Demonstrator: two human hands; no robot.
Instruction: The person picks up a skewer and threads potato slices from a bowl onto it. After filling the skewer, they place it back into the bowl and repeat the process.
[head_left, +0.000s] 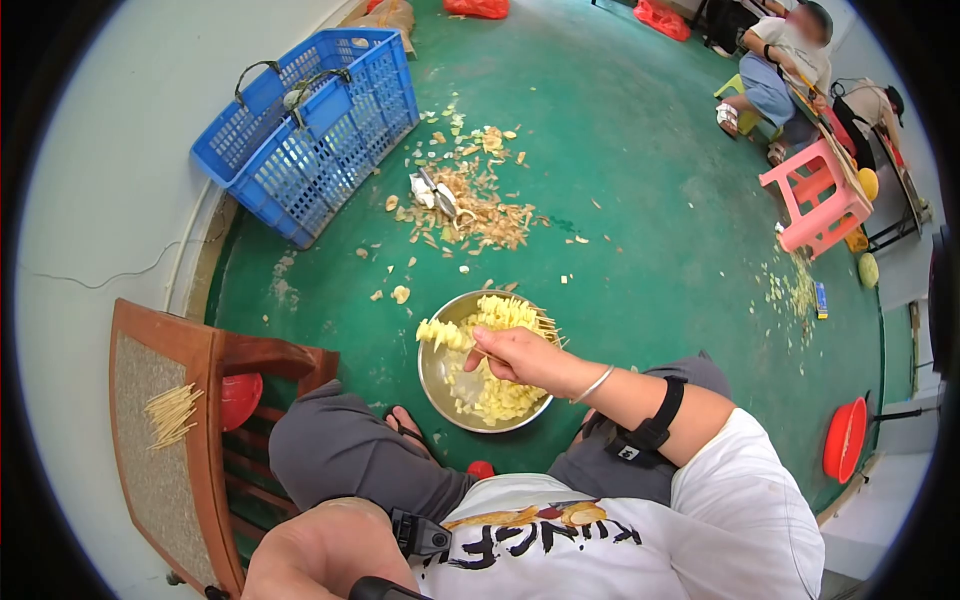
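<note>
While the green floor (640,180) spreads widest of all here, its loose peelings (470,205) are the first hazard: they lie scattered between the blue basket (315,125) and the metal bowl (432,375), and I judge that a foot set on them could slide. Next in size, the wooden chair (160,440) at the person's left carries a small pile of bamboo sticks (172,412) on its seat; they lie near the edge and a knock of the knee could spill them.

The bowl sits on the floor between the person's knees, part filled with yellow potato pieces. Above it the right hand (525,358) has its fingers pinched narrow around a skewer of potato (470,325), whose loaded end juts left over the bowl's rim. Pieces could slip off the stick and land outside the bowl, and the pointed tip could prick a finger if the grip shifts. The left hand (320,550) is low at the frame's bottom, close to the lens; whether its fingers are spread or closed I cannot tell.

Dark lettering runs across the white shirt (740,520), upside down from here and not clearly readable.
</note>
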